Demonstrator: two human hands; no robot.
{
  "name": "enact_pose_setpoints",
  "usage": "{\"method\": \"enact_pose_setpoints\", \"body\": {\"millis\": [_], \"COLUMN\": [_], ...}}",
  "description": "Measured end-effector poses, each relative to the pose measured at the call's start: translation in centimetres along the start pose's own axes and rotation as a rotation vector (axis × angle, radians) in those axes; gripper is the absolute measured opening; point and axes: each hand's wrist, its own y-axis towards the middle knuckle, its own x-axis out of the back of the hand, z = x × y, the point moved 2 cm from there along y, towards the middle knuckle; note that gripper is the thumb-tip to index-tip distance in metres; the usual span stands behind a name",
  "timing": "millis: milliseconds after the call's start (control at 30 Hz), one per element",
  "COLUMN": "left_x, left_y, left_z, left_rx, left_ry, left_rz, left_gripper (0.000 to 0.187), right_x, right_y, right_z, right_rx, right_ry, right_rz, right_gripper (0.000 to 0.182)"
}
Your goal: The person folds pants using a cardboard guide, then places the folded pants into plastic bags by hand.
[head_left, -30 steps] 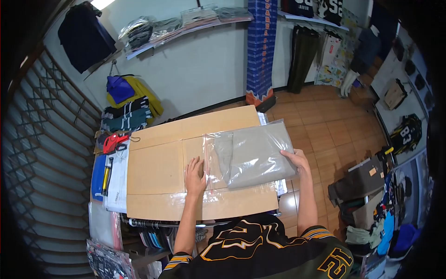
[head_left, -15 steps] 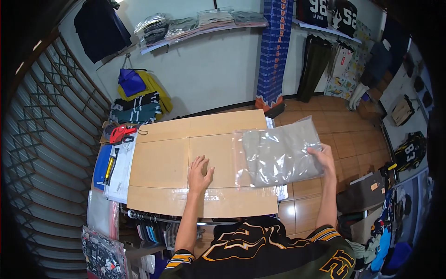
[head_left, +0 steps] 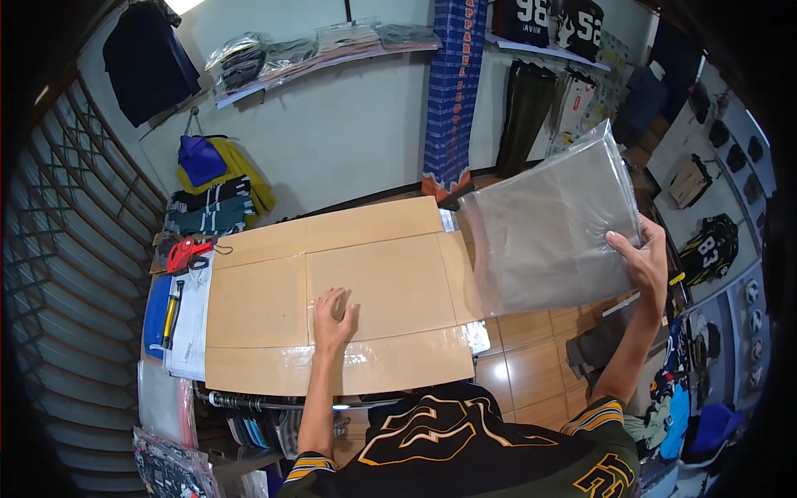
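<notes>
My right hand (head_left: pixel 646 259) grips the right edge of a clear plastic bag with a folded grey garment (head_left: pixel 556 228) inside, its thumb lying on top of the plastic. The bag is raised to the right, past the cardboard's right end, with its loose left edge reaching toward the board. My left hand (head_left: pixel 334 322) hovers low over or rests on the flat cardboard sheet (head_left: pixel 257 299), fingers slightly curled and thumb apart, with nothing in it.
On the table's left end are a red tape dispenser (head_left: pixel 188 254), a yellow-and-black cutter (head_left: pixel 171 315) and white sheets (head_left: pixel 189 332). A clothes rail (head_left: pixel 257 404) runs under the front edge. Wrapped garments (head_left: pixel 290 54) lie on the wall shelf. A patterned pillar (head_left: pixel 452 100) stands behind.
My right hand has lifted the bagged garment up and to the right, off the cardboard. My left hand stays over the cardboard, its fingers more curled. The whole view has shifted slightly.
</notes>
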Motion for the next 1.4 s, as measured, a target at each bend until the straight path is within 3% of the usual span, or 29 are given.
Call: {"method": "enact_pose_setpoints", "body": {"millis": [33, 100, 133, 167, 233, 267, 333, 467, 533, 567, 600, 667, 800, 967, 1167, 1300, 1400], "left_x": [0.0, -0.4, -0.7, -1.2, -2.3, -2.3, -1.8, -0.2, 0.2, 0.7, 1.1, 1.7, 3.0, 2.6, 3.0, 2.5, 1.8], "left_y": [-0.2, -0.9, -1.1, -1.4, -2.0, -2.4, -3.0, -4.3, -6.0, -7.0, -8.0, -10.0, -12.1, -13.0, -11.6, -11.1, -10.0], "left_z": [-0.6, -1.8, -2.1, -2.0, -1.8, -1.8, -2.6, -2.4, -0.2, 0.3, 0.7, 0.9, -0.2, -0.9, -2.3, -1.1, -0.6], "left_rx": [0.000, 0.180, 0.123, 0.127, 0.159, 0.166, 0.291, 0.466, 0.557, 0.559, 0.564, 0.579, 0.548, 0.479, 0.470, 0.543, 0.491], "left_ry": [-0.002, -0.347, -0.326, -0.326, -0.912, -0.907, -1.381, -1.223, -0.917, -0.912, -0.881, -0.842, -0.702, -0.672, -0.462, -0.569, -0.633], "left_rz": [-0.003, 0.037, 0.060, 0.057, 0.038, 0.025, 0.046, -0.067, -0.140, -0.161, -0.166, -0.180, -0.123, -0.119, 0.001, 0.133, 0.152], "left_gripper": [0.040, 0.042, 0.054, 0.054, 0.066, 0.066, 0.072, 0.066, 0.056, 0.056, 0.050, 0.044, 0.039, 0.038, 0.032, 0.027, 0.026], "right_x": [0.3, 0.5, 0.2, -0.5, -2.6, -3.8, -7.3, -16.1, -20.7, -22.9, -25.0, -29.0, -35.3, -35.9, -30.9, -26.6, -25.9], "right_y": [0.1, 0.4, 0.8, 1.1, 2.1, 3.1, 4.6, 7.4, 7.9, 8.1, 8.5, 8.9, 8.3, 4.1, -5.8, -14.2, -19.4], "right_z": [0.7, 1.7, 1.8, 2.0, 1.7, 0.7, -0.3, -4.1, -5.2, -5.6, -5.7, -6.3, -8.0, -7.4, -8.8, -7.4, -9.0], "right_rx": [0.003, 0.029, 0.042, 0.043, 0.031, 0.022, 0.013, 0.009, 0.054, 0.104, 0.117, 0.265, 0.322, 0.380, 0.259, 0.060, -0.083], "right_ry": [-0.001, 0.032, 0.074, 0.074, 0.165, 0.166, 0.224, 0.223, 0.199, 0.146, 0.152, -0.163, -0.104, -0.032, -0.063, -0.126, -0.181], "right_rz": [0.000, 0.060, 0.086, 0.091, 0.138, 0.228, 0.394, 0.755, 0.861, 0.898, 0.912, 0.893, 0.698, 0.635, 0.559, 0.430, 0.380], "right_gripper": [0.025, 0.029, 0.033, 0.033, 0.035, 0.036, 0.039, 0.039, 0.039, 0.041, 0.041, 0.040, 0.042, 0.048, 0.060, 0.069, 0.071]}}
